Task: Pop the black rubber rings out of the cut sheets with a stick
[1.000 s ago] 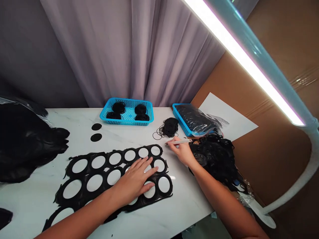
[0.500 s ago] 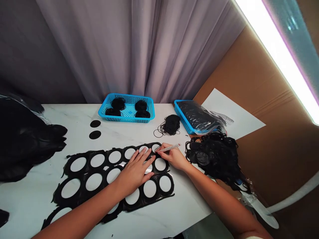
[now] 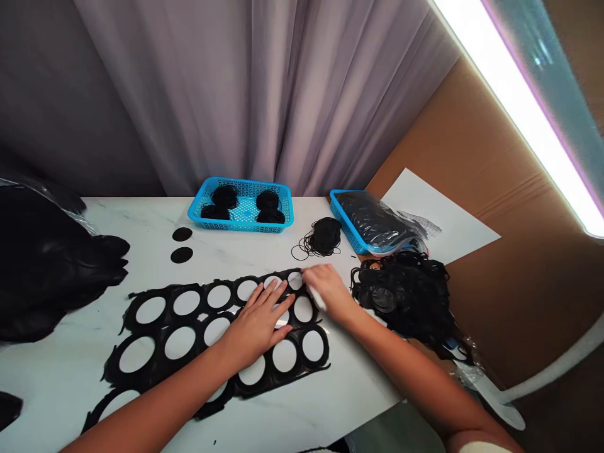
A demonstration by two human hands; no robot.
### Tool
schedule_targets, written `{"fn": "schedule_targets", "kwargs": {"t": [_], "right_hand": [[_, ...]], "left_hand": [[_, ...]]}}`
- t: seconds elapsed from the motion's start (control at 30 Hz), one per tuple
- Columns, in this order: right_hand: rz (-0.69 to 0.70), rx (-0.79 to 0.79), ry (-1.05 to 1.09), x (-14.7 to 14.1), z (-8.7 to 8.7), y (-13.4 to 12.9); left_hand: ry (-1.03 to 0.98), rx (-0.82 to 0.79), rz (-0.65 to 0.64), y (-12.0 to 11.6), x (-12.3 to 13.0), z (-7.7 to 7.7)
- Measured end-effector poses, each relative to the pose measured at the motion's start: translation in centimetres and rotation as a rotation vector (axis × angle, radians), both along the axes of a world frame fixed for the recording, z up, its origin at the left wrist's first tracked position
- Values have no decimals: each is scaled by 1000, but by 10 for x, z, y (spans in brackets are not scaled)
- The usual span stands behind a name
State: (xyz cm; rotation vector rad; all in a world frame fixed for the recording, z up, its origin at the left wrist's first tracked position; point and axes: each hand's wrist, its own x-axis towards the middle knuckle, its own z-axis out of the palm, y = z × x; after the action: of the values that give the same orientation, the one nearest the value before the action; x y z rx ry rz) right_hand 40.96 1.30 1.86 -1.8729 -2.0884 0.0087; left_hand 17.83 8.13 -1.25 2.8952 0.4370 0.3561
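On the table lies a black, rubbery-looking sheet (image 3: 157, 370) with rows of round holes and ragged edges. My left hand (image 3: 258, 319) rests flat on its right half, fingers spread, covering some of the holes. At the top right corner, my right hand (image 3: 326, 290) is closed beside the last hole of the far row. It grips a slim white pen-like tool (image 3: 317, 298), mostly hidden under the palm. The fingertips are at the sheet's edge; whether they also pinch the rubber I cannot tell. A tangle of thin black rings (image 3: 325, 236) lies just beyond.
A blue basket (image 3: 240, 225) with several bundles of black rings stands at the back. Another blue basket (image 3: 346, 220) holds a bagged black bundle. Black scraps (image 3: 406, 302) are heaped at right, two black discs (image 3: 182, 255) lie at left, and a large black mass (image 3: 51, 264) sits far left.
My right hand has turned over at the corner, and the white tool has swung from above the fingers to below the palm. My left hand stays in place.
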Motion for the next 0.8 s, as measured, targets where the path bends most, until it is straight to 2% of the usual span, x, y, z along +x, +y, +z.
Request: {"fn": "schedule_targets", "kwargs": {"t": [0.1, 0.17, 0.23, 0.3, 0.37, 0.43, 0.57, 0.8], "right_hand": [[-389, 146, -2, 34, 15, 4], [-519, 225, 94, 49, 24, -3], [-487, 191, 278, 47, 29, -20], [-364, 48, 506, 28, 30, -43], [-248, -120, 696, 0, 27, -68], [-207, -226, 800, -28, 23, -91], [-223, -261, 896, -58, 14, -118], [-214, -205, 806, -61, 7, -124]], "left_hand": [[-4, -21, -5, 3, 0, 3], [-9, -25, -10, 4, 1, 7], [-32, -26, -10, 0, 0, 13], [-57, -40, -46, -10, -3, 18], [-51, -64, -149, -25, -11, 21], [-18, -82, -265, -41, -21, 21], [-21, -91, -301, -60, -36, 12], [12, -66, -296, -60, -37, 5]]}}
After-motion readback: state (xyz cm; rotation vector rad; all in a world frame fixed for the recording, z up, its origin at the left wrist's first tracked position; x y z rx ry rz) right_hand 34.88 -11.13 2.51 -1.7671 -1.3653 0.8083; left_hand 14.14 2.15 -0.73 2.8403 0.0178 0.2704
